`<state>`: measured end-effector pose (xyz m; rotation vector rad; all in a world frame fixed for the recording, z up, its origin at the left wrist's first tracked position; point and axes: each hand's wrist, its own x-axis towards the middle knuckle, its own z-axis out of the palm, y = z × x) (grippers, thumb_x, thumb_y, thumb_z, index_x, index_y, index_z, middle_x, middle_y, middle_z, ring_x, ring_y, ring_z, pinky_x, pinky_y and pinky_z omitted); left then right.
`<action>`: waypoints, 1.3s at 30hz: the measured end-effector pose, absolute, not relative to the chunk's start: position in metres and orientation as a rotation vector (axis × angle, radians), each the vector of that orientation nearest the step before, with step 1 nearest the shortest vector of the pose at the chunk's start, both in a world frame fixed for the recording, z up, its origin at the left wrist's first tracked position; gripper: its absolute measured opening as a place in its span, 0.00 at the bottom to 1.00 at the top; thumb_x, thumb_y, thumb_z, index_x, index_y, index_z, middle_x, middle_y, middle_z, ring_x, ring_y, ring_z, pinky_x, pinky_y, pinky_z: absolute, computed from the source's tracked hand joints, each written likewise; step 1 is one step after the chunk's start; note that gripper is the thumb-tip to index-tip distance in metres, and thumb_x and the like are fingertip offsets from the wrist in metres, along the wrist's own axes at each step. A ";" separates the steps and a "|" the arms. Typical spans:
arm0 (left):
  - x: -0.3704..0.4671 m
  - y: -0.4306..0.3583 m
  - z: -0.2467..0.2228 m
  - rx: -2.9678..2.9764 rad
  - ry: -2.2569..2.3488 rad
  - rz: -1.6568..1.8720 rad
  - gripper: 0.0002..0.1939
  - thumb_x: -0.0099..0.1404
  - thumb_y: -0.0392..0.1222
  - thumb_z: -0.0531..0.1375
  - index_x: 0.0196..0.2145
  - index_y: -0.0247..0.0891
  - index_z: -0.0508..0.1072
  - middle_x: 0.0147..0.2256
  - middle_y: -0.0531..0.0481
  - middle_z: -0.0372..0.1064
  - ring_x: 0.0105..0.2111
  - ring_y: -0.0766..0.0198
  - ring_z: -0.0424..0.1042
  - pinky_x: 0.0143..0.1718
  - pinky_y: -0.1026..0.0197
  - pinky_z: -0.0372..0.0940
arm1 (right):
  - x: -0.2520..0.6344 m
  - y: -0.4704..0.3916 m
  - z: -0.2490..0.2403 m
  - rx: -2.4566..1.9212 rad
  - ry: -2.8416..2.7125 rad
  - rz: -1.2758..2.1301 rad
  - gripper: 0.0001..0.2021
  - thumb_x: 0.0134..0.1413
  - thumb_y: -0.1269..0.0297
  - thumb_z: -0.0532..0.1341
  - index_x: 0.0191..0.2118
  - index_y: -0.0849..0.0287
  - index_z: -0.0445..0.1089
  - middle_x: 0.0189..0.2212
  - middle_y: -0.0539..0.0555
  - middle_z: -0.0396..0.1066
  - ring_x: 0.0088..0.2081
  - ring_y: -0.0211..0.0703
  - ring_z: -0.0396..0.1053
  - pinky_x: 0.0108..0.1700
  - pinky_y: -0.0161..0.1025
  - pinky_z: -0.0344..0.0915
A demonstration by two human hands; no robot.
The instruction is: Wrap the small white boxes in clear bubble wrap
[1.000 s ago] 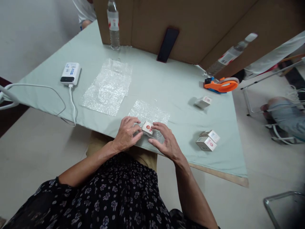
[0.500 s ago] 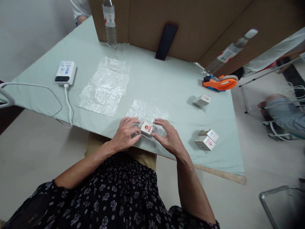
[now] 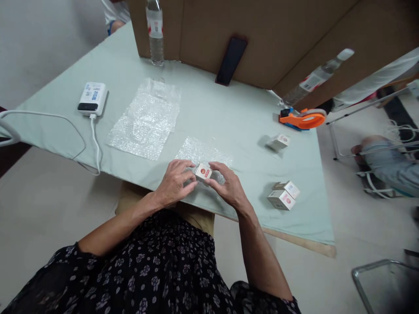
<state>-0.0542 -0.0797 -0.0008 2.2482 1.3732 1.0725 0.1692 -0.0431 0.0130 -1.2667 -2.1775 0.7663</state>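
A small white box (image 3: 203, 171) with a red round mark rests on a sheet of bubble wrap (image 3: 196, 149) near the table's front edge. My left hand (image 3: 176, 181) is at the box's left side, its fingertips against it. On the other side, the thumb and fingers of my right hand (image 3: 227, 183) close on the box's right edge. More bubble wrap (image 3: 147, 120) lies flat to the left. Two small boxes (image 3: 283, 195) stand together at the right, and a wrapped box (image 3: 279, 142) sits behind them.
An orange tape dispenser (image 3: 303, 119) is at the right rear, beside a leaning bottle (image 3: 319, 77). Another bottle (image 3: 156, 35) and a phone (image 3: 231, 60) stand against a cardboard panel (image 3: 203, 30). A white power bank (image 3: 93, 99) with a cable is at left.
My right hand has closed in from beside the box to its right edge. The box has shifted slightly up and right in view, and the whole view has moved a little.
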 end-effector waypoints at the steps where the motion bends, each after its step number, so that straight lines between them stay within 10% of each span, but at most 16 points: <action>1: -0.052 -0.077 0.000 2.249 1.379 1.081 0.03 0.64 0.37 0.61 0.31 0.39 0.75 0.48 0.45 0.73 0.53 0.53 0.69 0.56 0.45 0.62 | 0.172 -0.046 0.017 -1.252 -2.144 0.795 0.20 0.61 0.50 0.60 0.55 0.51 0.69 0.56 0.58 0.71 0.56 0.54 0.70 0.58 0.55 0.65; 11: -0.045 -0.044 0.010 2.011 1.306 0.993 0.02 0.62 0.34 0.61 0.31 0.39 0.73 0.47 0.46 0.77 0.49 0.56 0.74 0.54 0.48 0.66 | 0.164 -0.057 0.017 -1.299 -2.029 0.760 0.07 0.61 0.60 0.60 0.32 0.53 0.70 0.47 0.57 0.76 0.51 0.51 0.73 0.54 0.52 0.66; 29: -0.042 -0.047 0.006 1.742 1.350 0.931 0.05 0.57 0.32 0.61 0.25 0.37 0.70 0.37 0.50 0.75 0.38 0.64 0.74 0.42 0.60 0.66 | 0.156 -0.043 -0.002 -1.303 -1.775 1.027 0.10 0.54 0.57 0.64 0.27 0.56 0.71 0.35 0.53 0.78 0.39 0.45 0.75 0.46 0.42 0.67; 39: -0.039 -0.046 0.010 1.737 1.380 0.892 0.07 0.57 0.30 0.60 0.24 0.37 0.68 0.34 0.51 0.73 0.37 0.63 0.72 0.43 0.59 0.65 | 0.147 -0.089 0.032 -1.225 -2.165 0.062 0.08 0.65 0.69 0.58 0.43 0.56 0.74 0.41 0.56 0.77 0.44 0.46 0.71 0.46 0.44 0.62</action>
